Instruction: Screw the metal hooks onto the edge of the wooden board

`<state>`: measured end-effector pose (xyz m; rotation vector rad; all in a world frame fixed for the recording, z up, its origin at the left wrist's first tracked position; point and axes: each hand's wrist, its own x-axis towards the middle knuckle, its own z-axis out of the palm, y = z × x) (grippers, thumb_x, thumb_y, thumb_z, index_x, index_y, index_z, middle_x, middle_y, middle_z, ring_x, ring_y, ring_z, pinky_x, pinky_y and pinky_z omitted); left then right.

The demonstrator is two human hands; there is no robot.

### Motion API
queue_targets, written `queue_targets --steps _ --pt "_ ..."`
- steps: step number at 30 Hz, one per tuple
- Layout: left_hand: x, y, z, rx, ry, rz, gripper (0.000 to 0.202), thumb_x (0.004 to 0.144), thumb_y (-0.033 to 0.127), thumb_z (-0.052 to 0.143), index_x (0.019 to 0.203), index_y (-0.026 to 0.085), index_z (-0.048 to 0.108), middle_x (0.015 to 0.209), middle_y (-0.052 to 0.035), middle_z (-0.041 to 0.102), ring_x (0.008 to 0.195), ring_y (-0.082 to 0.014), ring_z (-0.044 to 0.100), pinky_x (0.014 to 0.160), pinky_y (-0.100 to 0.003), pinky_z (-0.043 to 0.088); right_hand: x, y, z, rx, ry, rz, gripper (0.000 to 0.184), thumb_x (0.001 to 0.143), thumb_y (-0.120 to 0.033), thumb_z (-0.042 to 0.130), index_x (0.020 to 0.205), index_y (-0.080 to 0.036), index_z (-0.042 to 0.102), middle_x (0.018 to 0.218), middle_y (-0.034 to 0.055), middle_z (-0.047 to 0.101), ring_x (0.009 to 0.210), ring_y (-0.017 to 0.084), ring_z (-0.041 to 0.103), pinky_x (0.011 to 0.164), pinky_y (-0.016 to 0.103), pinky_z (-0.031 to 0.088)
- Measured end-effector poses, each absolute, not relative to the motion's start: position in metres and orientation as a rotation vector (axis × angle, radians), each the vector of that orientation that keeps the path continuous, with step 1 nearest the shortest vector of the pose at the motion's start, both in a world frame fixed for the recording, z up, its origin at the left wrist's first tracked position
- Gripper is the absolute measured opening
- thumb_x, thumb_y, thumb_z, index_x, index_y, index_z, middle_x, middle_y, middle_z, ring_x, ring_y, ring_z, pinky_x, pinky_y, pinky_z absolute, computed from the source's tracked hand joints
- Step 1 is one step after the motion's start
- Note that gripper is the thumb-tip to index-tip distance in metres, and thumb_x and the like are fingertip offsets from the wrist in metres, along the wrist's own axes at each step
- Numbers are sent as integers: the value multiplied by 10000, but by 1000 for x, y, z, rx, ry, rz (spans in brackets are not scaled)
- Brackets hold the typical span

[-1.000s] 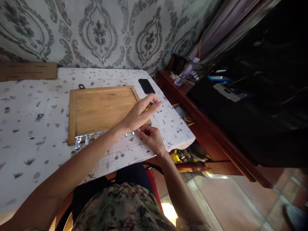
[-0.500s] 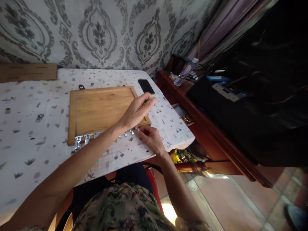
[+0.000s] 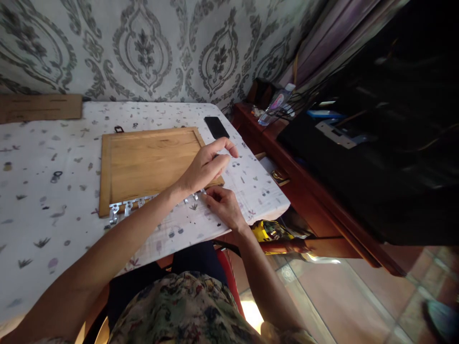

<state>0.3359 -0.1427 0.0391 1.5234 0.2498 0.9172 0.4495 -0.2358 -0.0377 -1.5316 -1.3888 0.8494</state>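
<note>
A wooden framed panel (image 3: 154, 160) lies flat on the table. Along its near edge runs a silver metal hook rail (image 3: 128, 206) with several hooks, its middle hidden behind my left forearm. My left hand (image 3: 206, 165) is over the panel's right edge, its fingers curled and its index finger raised; a small dark bit shows between the fingers, but I cannot make out what it is. My right hand (image 3: 225, 205) pinches the right end of the hook rail at the panel's near right corner.
A black phone (image 3: 216, 127) lies behind the panel on the patterned tablecloth (image 3: 64, 248). Cardboard (image 3: 41, 107) rests at the back left. On the right stands a red-brown wooden desk (image 3: 304, 191) with a clear bottle (image 3: 277, 104) and an open drawer.
My left index finger has stretched out and lifted away from the thumb. A yellow bit seen earlier in that hand no longer shows. My right hand stays at the rail's end.
</note>
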Motion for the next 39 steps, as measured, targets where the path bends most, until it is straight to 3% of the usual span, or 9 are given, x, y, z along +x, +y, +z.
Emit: queue_targets --steps 4,10,15,24,30,35,39 --pt "333 -138 40 1480 222 894 58 905 258 535 923 213 565 508 106 341 447 -84 266 455 -228 249 450 -236 -37 -1530 -1399 844 245 840 -392 655 698 -200 601 613 -31 515 596 119 412 586 274 356" --pt "337 -132 41 1472 396 1138 180 1035 279 517 870 207 527 615 60 450 549 -80 420 543 -197 381 451 -235 -39 -1528 -1402 852 219 847 -384 641 738 -194 631 615 -24 540 584 122 432 580 278 362" --pt "344 -137 36 1433 404 1152 212 1028 300 562 836 211 540 543 86 349 479 -79 339 452 -207 277 452 -235 -40 -1521 -1405 857 216 840 -378 638 721 -199 611 619 -28 527 592 121 428 588 280 361" --pt "341 -131 35 1461 243 1059 189 1013 344 573 873 218 554 501 108 347 411 -71 282 415 -218 242 453 -234 -42 -1513 -1416 853 199 847 -361 637 729 -201 621 621 -21 557 605 128 462 593 278 367" --pt "339 -133 39 1468 402 1179 266 1069 358 541 848 214 508 620 61 430 553 -78 426 551 -198 409 452 -235 -41 -1510 -1414 850 223 846 -381 641 718 -201 612 623 -25 538 588 122 440 577 277 360" --pt "347 -143 36 1456 375 1170 307 1059 440 568 853 219 519 591 71 355 504 -79 337 464 -215 288 452 -234 -41 -1500 -1409 843 190 840 -352 629 721 -205 610 619 -28 532 602 126 450 586 275 375" --pt "351 -144 35 1472 316 1155 247 1036 386 550 855 220 532 536 88 349 458 -77 313 438 -218 260 452 -234 -40 -1499 -1409 846 181 845 -338 640 728 -200 627 650 -16 576 625 130 486 601 272 400"
